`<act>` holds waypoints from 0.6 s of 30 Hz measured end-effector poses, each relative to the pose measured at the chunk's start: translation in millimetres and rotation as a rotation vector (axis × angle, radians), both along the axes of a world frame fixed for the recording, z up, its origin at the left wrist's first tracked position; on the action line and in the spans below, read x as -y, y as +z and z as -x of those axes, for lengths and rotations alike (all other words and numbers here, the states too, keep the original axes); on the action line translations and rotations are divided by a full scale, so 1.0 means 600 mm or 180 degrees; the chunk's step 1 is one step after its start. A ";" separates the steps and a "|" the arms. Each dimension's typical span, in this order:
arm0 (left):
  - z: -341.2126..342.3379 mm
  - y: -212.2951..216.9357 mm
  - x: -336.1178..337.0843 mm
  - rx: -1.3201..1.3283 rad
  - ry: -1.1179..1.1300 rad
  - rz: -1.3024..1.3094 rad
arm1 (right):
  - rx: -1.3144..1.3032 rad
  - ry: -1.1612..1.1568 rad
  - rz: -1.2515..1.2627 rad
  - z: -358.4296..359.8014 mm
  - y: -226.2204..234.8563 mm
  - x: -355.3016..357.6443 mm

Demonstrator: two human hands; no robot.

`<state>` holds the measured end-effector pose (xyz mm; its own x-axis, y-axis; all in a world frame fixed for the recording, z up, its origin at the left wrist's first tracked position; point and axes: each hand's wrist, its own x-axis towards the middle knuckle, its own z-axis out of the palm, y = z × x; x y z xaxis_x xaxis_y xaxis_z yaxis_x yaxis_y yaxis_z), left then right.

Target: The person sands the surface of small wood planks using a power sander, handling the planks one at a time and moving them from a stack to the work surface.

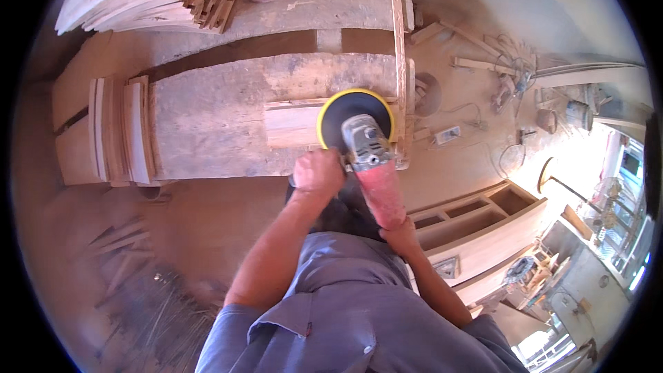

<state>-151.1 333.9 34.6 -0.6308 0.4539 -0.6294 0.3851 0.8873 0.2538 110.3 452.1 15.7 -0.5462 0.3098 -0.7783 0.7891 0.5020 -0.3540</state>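
A disc sander with a red body, a grey metal head and a dark round pad edged in yellow is held out in front of me. My left hand is closed beside the sander's head, on what seems to be its side handle, which the fist mostly hides. Around the rear end of the red body wraps my right hand. The pad overlaps the right part of a pale wooden board lying on the workbench; whether the pad touches it I cannot tell.
Stacked wooden strips lie across the bench's left end. Past a gap is another worn surface with piled boards. A wooden frame with compartments stands at my right. Scrap wood litters the floor at left, and cords trail at right.
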 end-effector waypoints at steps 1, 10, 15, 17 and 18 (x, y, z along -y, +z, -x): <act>-0.013 -0.007 -0.012 0.0026 -0.0021 0.0011 | 0.0016 -0.0602 0.0084 -0.026 -0.002 -0.008; -0.054 -0.008 -0.146 0.0314 -0.0391 -0.0168 | -0.0009 -0.1694 0.0240 -0.107 -0.022 -0.072; -0.061 -0.006 -0.151 0.0106 -0.0345 -0.0118 | -0.0464 -0.1428 0.0346 -0.082 0.001 -0.087; -0.049 0.013 -0.132 -0.0001 -0.0202 0.0365 | -0.0722 -0.0921 0.0304 -0.083 -0.029 -0.077; -0.040 0.020 -0.111 0.0141 -0.0141 0.0566 | -0.0747 -0.0711 0.0372 -0.076 -0.036 -0.072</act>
<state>-127.1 400.5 46.7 -0.5825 0.3598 -0.7289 0.4168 0.9021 0.1121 155.6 495.3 -5.7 -0.6433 0.3581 -0.6767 0.7652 0.2713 -0.5838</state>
